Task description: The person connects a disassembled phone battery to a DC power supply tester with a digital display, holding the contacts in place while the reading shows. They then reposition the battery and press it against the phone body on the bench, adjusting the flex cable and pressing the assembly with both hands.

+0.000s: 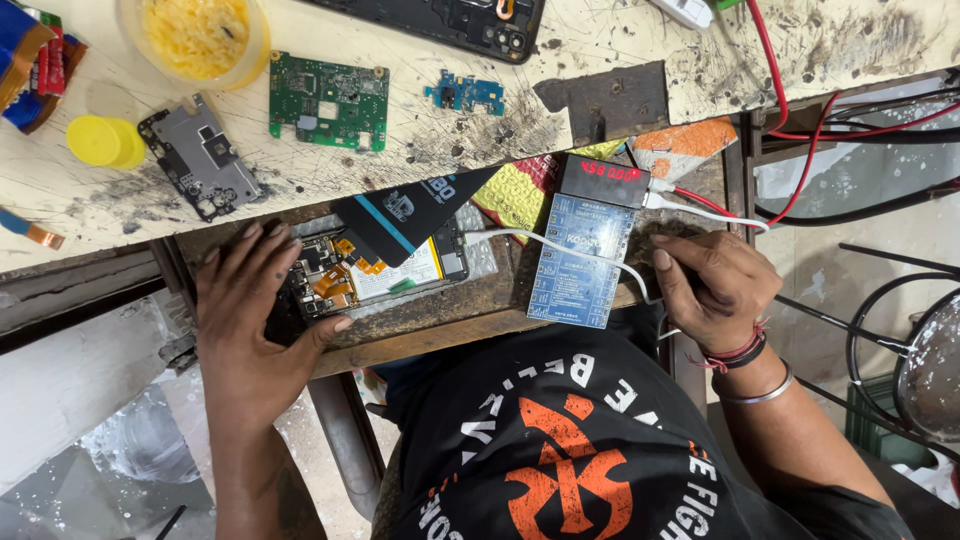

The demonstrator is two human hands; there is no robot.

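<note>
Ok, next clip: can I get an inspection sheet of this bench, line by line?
Surface: pale worktop, scratched and scorched black in patches.
Job's things: opened phone with battery and orange ribbons exposed; blue tester board with a red lit display beside it.
Clutter: green circuit board, small blue board, grey metal frame, yellow cap, tub of yellow bits.
Grippers: left hand rests flat on the phone's left end; right hand closed around the white cable by the tester.
Cables: white cable crossing the tester; red wires at the right.
Surroundings: black cables beyond the bench edge.
</note>
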